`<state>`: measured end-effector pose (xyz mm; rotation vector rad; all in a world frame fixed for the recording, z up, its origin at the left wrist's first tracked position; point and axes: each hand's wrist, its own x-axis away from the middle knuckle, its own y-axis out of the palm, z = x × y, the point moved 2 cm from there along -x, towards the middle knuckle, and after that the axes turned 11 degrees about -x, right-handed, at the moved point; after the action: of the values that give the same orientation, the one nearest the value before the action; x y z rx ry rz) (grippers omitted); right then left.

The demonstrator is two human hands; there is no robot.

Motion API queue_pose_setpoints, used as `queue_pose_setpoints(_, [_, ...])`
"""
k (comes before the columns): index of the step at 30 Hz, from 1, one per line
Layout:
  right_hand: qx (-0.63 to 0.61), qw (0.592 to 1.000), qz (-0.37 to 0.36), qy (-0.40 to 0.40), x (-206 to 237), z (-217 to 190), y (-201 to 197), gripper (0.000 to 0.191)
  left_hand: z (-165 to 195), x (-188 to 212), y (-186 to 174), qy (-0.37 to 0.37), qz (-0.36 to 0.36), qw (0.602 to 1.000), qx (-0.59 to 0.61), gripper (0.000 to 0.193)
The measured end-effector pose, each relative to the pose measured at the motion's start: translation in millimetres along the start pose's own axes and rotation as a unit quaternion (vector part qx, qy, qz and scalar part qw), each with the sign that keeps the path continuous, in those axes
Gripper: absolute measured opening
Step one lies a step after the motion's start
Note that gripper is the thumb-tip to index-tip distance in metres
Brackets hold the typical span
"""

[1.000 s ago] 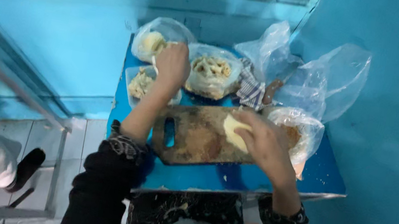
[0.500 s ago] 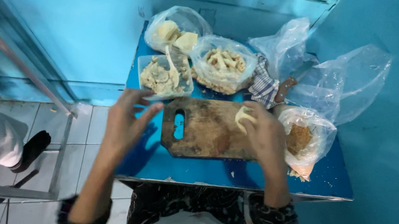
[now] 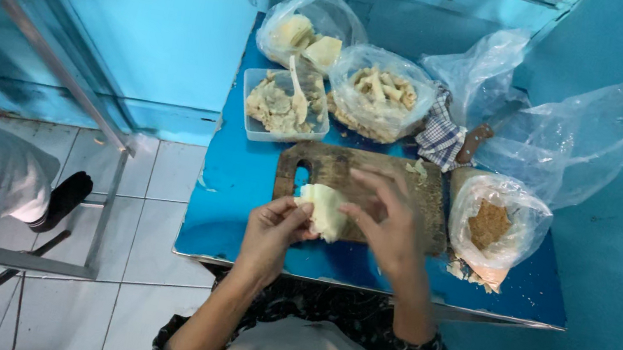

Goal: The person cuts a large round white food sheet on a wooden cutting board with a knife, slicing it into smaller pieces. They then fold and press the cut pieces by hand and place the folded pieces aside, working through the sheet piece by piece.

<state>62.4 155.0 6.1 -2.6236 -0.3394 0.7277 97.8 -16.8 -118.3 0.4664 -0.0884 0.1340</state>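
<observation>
**Both hands pinch a pale wrapper above the board**

The left hand [image 3: 274, 227] and the right hand [image 3: 387, 220] meet over the near edge of the wooden cutting board [image 3: 363, 191], and between them sits a pale, soft piece of dough or wrapper [image 3: 324, 209]. The left grip is grasping it at its left rim with thumb and fingertips. The right grip touches its right side with bent fingers spread loosely above it; whether those fingers truly clamp it I cannot tell, as motion blur softens them. The piece seems lifted just off the board rather than lying flat, which suits folding or shaping done in the fingers.

Everything else lies beyond the grip, within an arm's reach on the blue table [image 3: 242, 189]. Straight ahead and a little left stands a clear plastic tub of filling [image 3: 276, 107] with a spoon [image 3: 297, 94] resting in it, handy to the left hand. Behind it are 2 open bags, one with pale blocks [image 3: 309, 33], one with pale strips [image 3: 378, 94]. To the right of the grip, beside the board, a bag of brown crumbs [image 3: 491, 224] stands open. A checked cloth [image 3: 441, 137] lies farther back on the right.
</observation>
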Motion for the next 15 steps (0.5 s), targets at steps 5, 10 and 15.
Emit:
queue_pose_setpoints(5, [-0.008,0.999,-0.002,0.042,35,14,19,0.026,0,8,8,0.041,-0.010,0.998,-0.048,0.019])
queue_pose_setpoints(10, [-0.284,0.945,0.022,0.161,39,71,24,0.017,5,14,14,0.064,-0.003,0.995,-0.071,0.020])
queue_pose_setpoints(15, [-0.248,0.952,0.030,0.176,60,83,33,0.022,8,19,20,0.108,0.013,0.980,-0.169,0.018])
